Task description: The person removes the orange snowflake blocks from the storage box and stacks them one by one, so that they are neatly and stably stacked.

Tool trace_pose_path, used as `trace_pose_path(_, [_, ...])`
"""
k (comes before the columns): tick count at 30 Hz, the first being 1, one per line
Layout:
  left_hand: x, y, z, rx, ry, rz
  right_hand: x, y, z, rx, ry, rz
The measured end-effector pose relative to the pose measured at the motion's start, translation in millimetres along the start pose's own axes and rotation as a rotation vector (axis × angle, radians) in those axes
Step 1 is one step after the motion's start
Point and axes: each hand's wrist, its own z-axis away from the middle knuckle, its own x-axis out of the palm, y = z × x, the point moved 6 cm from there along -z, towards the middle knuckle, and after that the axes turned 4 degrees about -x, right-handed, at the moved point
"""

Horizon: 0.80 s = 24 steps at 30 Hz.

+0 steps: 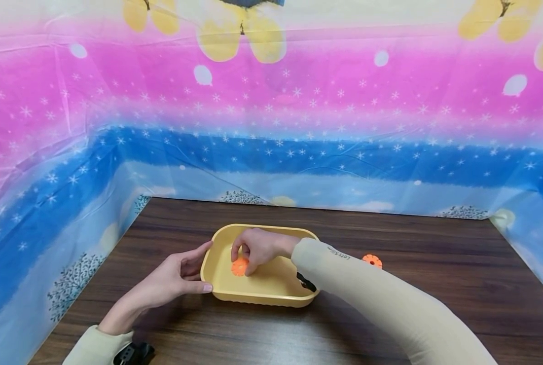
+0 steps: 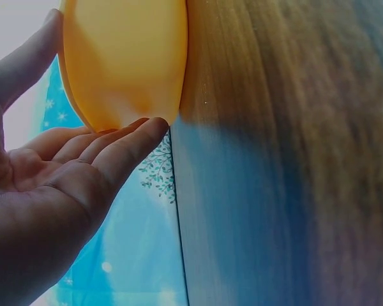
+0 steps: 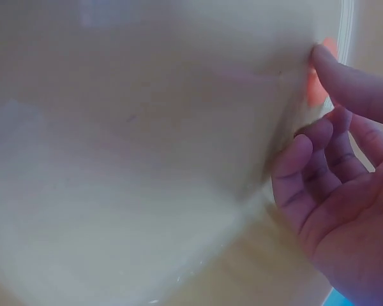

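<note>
My right hand [image 1: 262,246] reaches into a yellow tub [image 1: 271,299] and pinches an orange scalloped disc [image 1: 240,267] between thumb and fingers. The right wrist view shows only a blurred piece of the orange disc [image 3: 316,86], beside the thumb; the other fingers are bent. At the tub's left end, my left hand [image 1: 173,276] rests against the wall. Its thumb and nearly straight fingers touch the tub [image 2: 131,57], spread apart along its end in the left wrist view. My right sleeve covers the tub's right end.
Another orange scalloped disc [image 1: 372,261], with a dark centre, lies right of the tub behind the right forearm. Everything stands on a dark wood-grain table [image 1: 234,329]. A printed cloth [image 1: 298,152] hangs along the back and sides.
</note>
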Motion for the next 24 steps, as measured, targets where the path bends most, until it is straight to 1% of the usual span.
trace_pose_path(4, [-0.1,0.4,0.0,0.003,0.001,-0.004,2.0,-2.3,-1.4,-0.016,-0.003,0.032])
trace_pose_path(8, [-0.2,0.3,0.2,0.002,0.002,-0.011,5.1,-6.5,-1.9,-0.04,-0.031,0.019])
trace_pose_path(13, [0.2,1.0,0.3,0.002,-0.002,-0.012,5.6,-8.1,-0.5,-0.029,-0.055,-0.001])
trace_pose_path(19, [0.2,0.8,0.3,-0.016,0.007,-0.013,4.4,-7.4,1.9,-0.008,-0.093,-0.003])
trace_pose_path(24, [-0.1,0.5,0.0,-0.014,0.01,-0.013,2.1,-11.1,2.2,-0.035,-0.096,0.008])
